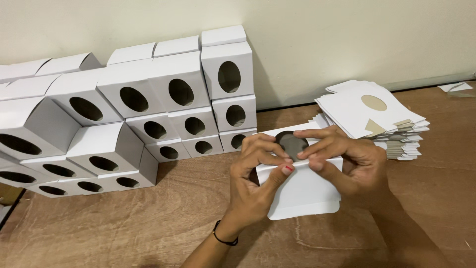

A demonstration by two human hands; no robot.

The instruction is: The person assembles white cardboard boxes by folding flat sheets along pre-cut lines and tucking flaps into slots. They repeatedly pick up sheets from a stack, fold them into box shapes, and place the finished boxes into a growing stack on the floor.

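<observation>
Both wrists come up from the bottom edge, the left hand [255, 171] wearing a dark band, and the two hands close on one white carton blank [303, 191] held just above the wooden table [148, 223]. Left thumb and fingers pinch the blank along its fold line, and the right hand [347, 161] pinches the same crease from the other side, its fingertips meeting the left ones beside the round window cut in the upper panel. Pressure sits close to that cut-out, so a hard or crooked squeeze could likely buckle or tear the thin card around the hole, or set the crease off its scored line. Behind the right hand, the stack of flat blanks [377, 116] is fanned and uneven, and a knock from the wrist could spill it. To the left, folded boxes [148, 114] are piled against the wall [347, 39], leaning in places; a bump could topple them.
</observation>
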